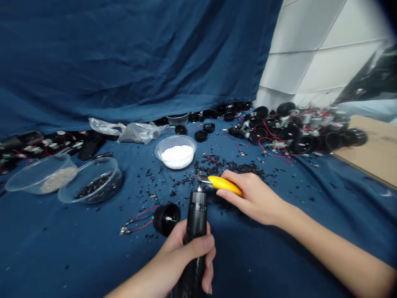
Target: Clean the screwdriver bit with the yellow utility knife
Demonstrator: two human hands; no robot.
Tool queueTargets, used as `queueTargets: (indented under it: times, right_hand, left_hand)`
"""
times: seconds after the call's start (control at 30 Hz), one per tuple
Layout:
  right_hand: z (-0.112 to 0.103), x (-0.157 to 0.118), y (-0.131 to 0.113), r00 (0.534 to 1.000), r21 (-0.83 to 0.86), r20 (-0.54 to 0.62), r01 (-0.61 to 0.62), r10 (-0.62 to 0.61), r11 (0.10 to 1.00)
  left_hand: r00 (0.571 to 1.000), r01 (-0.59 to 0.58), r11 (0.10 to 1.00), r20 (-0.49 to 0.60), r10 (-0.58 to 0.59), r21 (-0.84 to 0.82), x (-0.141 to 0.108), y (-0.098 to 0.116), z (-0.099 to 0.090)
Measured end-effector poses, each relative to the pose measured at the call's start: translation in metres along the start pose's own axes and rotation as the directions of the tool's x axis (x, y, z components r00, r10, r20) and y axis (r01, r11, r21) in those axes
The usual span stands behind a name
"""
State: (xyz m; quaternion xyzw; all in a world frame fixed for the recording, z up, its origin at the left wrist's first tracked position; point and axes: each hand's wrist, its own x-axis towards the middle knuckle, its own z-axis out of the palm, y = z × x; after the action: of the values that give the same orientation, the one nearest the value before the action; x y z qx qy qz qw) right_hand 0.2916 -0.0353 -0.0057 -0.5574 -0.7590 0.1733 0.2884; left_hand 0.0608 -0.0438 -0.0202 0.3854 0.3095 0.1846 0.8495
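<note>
My left hand (194, 252) is wrapped round a black electric screwdriver (197, 213), which points up and away from me. In my right hand (248, 192) are yellow-handled pliers (226, 185), their metal jaws at the bit on the screwdriver's tip. Whether the jaws grip the bit I cannot tell. Left of the screwdriver, a round black housing (166, 218) lies on the blue cloth with red and black wires trailing from it. Beyond my hands stands a clear bowl (158, 154) of small white pieces.
Small black bits (214, 165) are strewn over the cloth. Two clear bowls, one with dark screw-like pieces (94, 185) and one with greyish pieces (58, 180), stand at left. Wired black parts (291, 130) are heaped at right beside cardboard (366, 145). Plastic bags (139, 132) lie behind.
</note>
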Motion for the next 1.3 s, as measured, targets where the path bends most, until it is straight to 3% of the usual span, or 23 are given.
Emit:
queueTargets:
  times: [0.1, 0.17, 0.27, 0.37, 0.47, 0.57, 0.67, 0.77, 0.93, 1.1, 1.3]
  right_hand:
    - [0.005, 0.000, 0.003, 0.995, -0.049, 0.004, -0.097, 0.098, 0.994]
    - [0.007, 0.000, 0.004, 0.998, -0.009, -0.023, -0.061, 0.061, 0.998]
    - [0.008, 0.000, 0.004, 0.998, -0.010, 0.054, -0.017, 0.018, 1.000]
    - [0.006, 0.002, 0.003, 0.990, -0.074, 0.109, -0.085, 0.092, 0.994]
    - [0.003, 0.004, 0.005, 0.991, -0.082, 0.031, -0.127, 0.130, 0.988]
    - [0.000, 0.003, 0.004, 0.997, -0.029, -0.029, -0.078, 0.077, 0.997]
    - [0.000, 0.001, -0.001, 0.999, 0.012, 0.038, -0.004, 0.003, 1.000]
    - [0.002, 0.001, -0.001, 0.994, -0.043, 0.105, -0.028, 0.032, 0.999]
    - [-0.001, 0.003, 0.003, 0.993, -0.056, 0.024, -0.110, 0.112, 0.992]
    - [-0.003, 0.001, 0.000, 0.993, -0.003, 0.118, -0.002, 0.002, 1.000]
    - [0.001, 0.002, 0.002, 0.990, -0.054, 0.120, -0.064, 0.071, 0.996]
  left_hand:
    - [1.000, 0.012, 1.000, 0.022, -0.011, -0.027, 0.002, -0.001, 0.001]
    - [0.998, 0.023, 0.999, 0.063, -0.020, -0.041, 0.005, -0.001, 0.000]
    - [0.997, 0.026, 0.998, 0.071, -0.022, -0.053, 0.007, 0.000, -0.003]
    - [0.998, 0.031, 0.998, 0.051, -0.028, -0.054, 0.005, 0.003, -0.004]
    - [0.995, 0.076, 0.997, 0.068, -0.073, -0.034, 0.004, 0.007, -0.006]
    - [0.991, 0.106, 0.994, 0.084, -0.104, -0.014, 0.003, 0.009, -0.006]
    - [0.992, 0.077, 0.997, 0.100, -0.075, -0.020, 0.003, 0.008, -0.005]
    - [0.992, 0.038, 0.999, 0.125, -0.034, -0.025, 0.003, 0.008, -0.004]
    - [0.991, 0.012, 1.000, 0.130, -0.011, -0.005, 0.001, 0.007, -0.004]
    - [0.993, 0.002, 0.999, 0.121, -0.007, 0.041, 0.000, 0.006, -0.005]
    - [0.992, -0.003, 1.000, 0.124, 0.000, 0.021, 0.002, 0.007, -0.002]
